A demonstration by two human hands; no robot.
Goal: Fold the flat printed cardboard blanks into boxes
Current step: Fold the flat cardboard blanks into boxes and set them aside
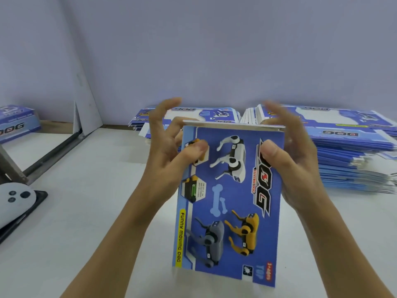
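Note:
A blue printed cardboard blank (232,203) with robot dogs and the word DOG stands upright in front of me above the white table (90,190). My left hand (169,147) grips its left edge near the top, thumb on the printed face and fingers arched over the top edge. My right hand (294,151) grips the right edge the same way, thumb on the DOG lettering. Its fingers are blurred. A white flap (234,124) at the top of the blank is bent toward the far side.
Two stacks of flat blue blanks lie behind the hands, a low one (193,117) at centre and a tall one (352,153) at right. A folded box (17,123) sits far left. A white controller (15,201) rests on a dark stand, near a leaning white board (86,104).

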